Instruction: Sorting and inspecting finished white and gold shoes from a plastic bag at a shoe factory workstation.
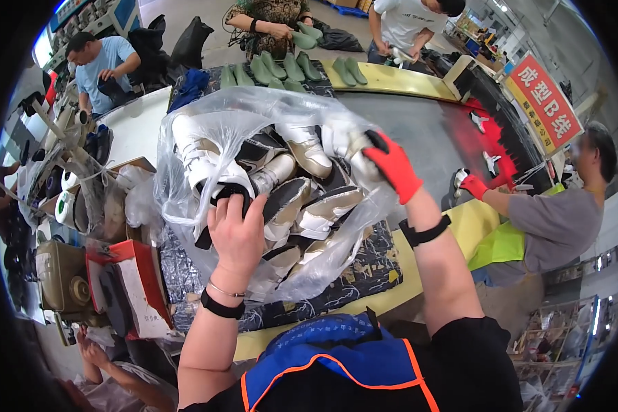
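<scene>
While both hands [237,233] [391,165] clutch it, the shoe-filled bag [206,120] lies between them.

The clear bag [185,123] holds white and silver-beige shoes [302,199] with black soles; the right hand [391,165] wears a red glove with black fingertips, the left hand [239,230] is bare, and both wrists carry black bands. The mat [364,264] under the bag is dark with a yellowish mottled pattern, on a yellow table [391,79], where pale green lasts [281,69] lie. The apron [343,357] is blue edged with orange, and the box [134,285] is red and white.
</scene>
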A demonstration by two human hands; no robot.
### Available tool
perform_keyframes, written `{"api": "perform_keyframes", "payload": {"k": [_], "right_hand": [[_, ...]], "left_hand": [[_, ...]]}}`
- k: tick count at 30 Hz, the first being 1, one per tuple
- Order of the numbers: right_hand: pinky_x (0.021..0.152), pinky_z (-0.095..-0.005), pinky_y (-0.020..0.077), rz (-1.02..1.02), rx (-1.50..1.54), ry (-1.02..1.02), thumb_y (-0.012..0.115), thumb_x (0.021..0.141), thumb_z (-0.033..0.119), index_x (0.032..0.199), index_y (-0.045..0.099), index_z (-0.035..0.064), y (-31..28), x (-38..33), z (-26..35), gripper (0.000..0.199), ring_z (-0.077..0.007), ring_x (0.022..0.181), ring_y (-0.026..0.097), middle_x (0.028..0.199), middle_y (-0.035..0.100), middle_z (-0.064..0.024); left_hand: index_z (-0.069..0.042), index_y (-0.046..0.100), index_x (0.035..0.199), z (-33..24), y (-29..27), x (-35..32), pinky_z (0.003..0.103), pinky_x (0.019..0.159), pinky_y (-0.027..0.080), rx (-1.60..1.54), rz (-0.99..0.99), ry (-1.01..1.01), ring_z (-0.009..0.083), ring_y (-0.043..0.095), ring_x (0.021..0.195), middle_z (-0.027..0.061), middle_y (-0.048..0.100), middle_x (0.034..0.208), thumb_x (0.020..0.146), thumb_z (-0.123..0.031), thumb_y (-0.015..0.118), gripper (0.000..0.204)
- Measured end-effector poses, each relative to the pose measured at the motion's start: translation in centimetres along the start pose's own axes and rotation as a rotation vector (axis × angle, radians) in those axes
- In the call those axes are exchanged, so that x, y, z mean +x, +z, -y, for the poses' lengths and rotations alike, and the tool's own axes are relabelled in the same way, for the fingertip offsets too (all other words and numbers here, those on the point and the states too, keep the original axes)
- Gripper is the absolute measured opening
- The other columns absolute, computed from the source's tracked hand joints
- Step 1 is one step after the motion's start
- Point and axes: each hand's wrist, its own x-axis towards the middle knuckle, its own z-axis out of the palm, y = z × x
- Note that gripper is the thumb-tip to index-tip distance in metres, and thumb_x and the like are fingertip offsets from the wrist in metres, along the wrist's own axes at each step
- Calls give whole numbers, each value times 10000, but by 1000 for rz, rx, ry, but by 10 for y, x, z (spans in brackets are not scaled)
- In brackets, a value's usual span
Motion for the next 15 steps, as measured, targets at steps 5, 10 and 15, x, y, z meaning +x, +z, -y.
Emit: {"api": "perform_keyframes", "payload": {"k": [5,10,15], "right_hand": [[827,-297,504,255,335,43,562,919,167,1103,652,-33,-25,0,24,286,-154,888,638,999,688,-78],[918,-352,537,557,926,273,516,975,177,1285,567,2,-22,3,52,360,-256,1025,668,1233,633,-150],[925,-422,549,372,1032,308,516,984,310,1385,455,25,39,27,36,495,-283,1101,646,1283,602,-153]], "left_hand": [[-151,686,1060,-7,-8,-17,439,780,432,-75,40,-52,323,555,927,104,550,913,725,-42,666,352],[-158,683,1089,-8,-16,-22,442,779,437,-39,45,-16,331,548,937,115,548,934,738,-43,658,371],[-192,686,1106,-16,-11,-29,444,806,437,-33,31,34,317,547,926,104,558,957,735,-115,663,379]]}}
